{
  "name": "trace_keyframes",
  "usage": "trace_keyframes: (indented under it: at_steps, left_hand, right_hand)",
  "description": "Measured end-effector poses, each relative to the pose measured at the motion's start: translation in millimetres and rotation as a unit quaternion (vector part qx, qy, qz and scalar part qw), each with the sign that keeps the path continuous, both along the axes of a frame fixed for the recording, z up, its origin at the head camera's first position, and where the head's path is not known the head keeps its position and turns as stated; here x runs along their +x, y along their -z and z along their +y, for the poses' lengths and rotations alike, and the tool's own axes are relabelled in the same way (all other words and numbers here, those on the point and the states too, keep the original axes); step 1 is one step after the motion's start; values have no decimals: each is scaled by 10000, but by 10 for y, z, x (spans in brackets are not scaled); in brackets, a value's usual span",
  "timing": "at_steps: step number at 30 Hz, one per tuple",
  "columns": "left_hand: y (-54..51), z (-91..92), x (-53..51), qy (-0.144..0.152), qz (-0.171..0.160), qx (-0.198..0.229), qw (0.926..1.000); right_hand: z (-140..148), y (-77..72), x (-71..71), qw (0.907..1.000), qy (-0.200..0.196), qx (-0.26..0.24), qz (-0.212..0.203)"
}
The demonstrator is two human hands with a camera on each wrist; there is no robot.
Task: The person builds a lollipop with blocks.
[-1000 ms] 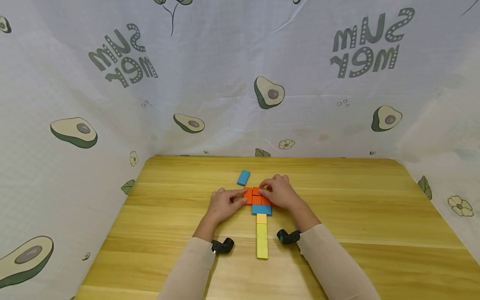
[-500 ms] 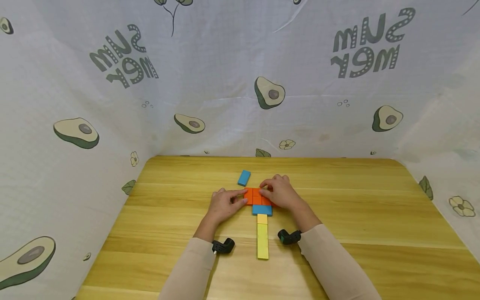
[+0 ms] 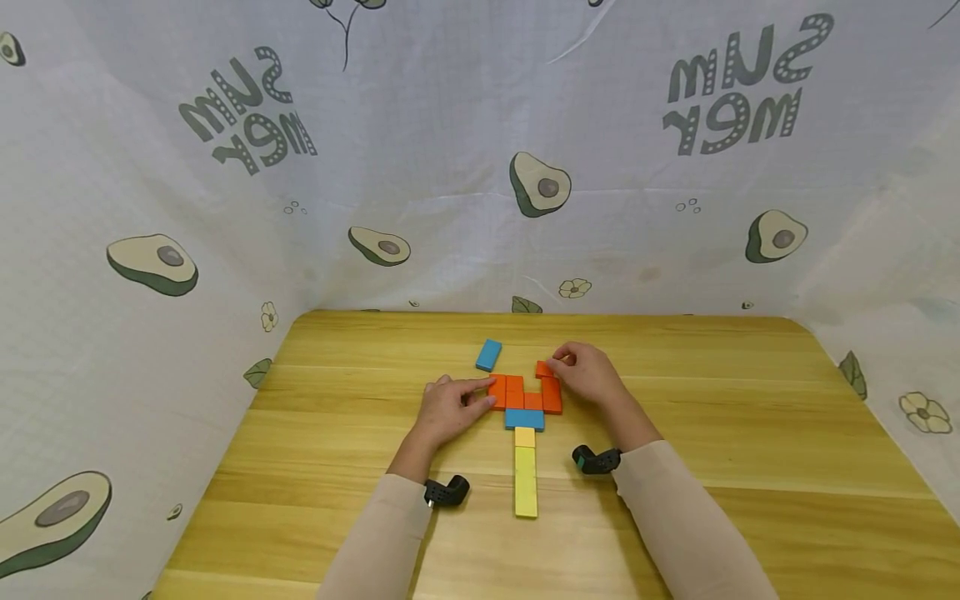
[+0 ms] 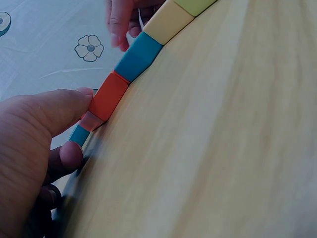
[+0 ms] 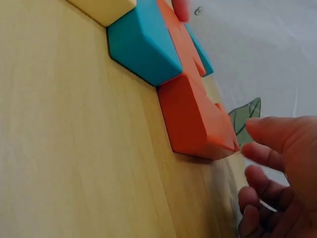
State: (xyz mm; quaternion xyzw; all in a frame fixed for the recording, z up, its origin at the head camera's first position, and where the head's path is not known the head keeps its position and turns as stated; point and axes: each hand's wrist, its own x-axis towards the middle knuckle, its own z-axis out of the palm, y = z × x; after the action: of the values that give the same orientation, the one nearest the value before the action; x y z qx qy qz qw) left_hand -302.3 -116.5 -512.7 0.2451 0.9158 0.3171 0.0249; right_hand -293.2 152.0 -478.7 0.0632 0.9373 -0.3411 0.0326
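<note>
In the head view, my left hand touches the left edge of an upright orange block with thumb and index finger spread. More orange blocks lie against its right side. Farther right is another upright orange block. At its far end lies a small orange block, partly covered by my right hand. In the right wrist view, the right thumb and index finger stay slightly apart beside the orange blocks. A blue block sits below the orange row, with pale yellow and yellow-green blocks under it.
A loose blue block lies beyond the orange row. Between the orange blocks is a notch showing bare wood. Everything rests on a wooden table, with a printed cloth hanging behind and at the sides.
My right hand has moved right and slightly away, uncovering the right upright orange block and the small orange one. Earlier the gap between two orange pieces closed. The left hand stays put.
</note>
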Motion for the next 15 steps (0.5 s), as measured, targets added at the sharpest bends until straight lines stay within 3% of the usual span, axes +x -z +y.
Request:
trace_keyframes:
  at_steps: [8,15]
  left_hand:
    - [-25,-3,15,-4,71,20,10000]
    - [-33,3,26,-12,93,70,9999]
  right_hand:
    - [-19,-31,-8,9991,41,378,-213]
    - [-46,-2,-69,9995,-6,305,-99]
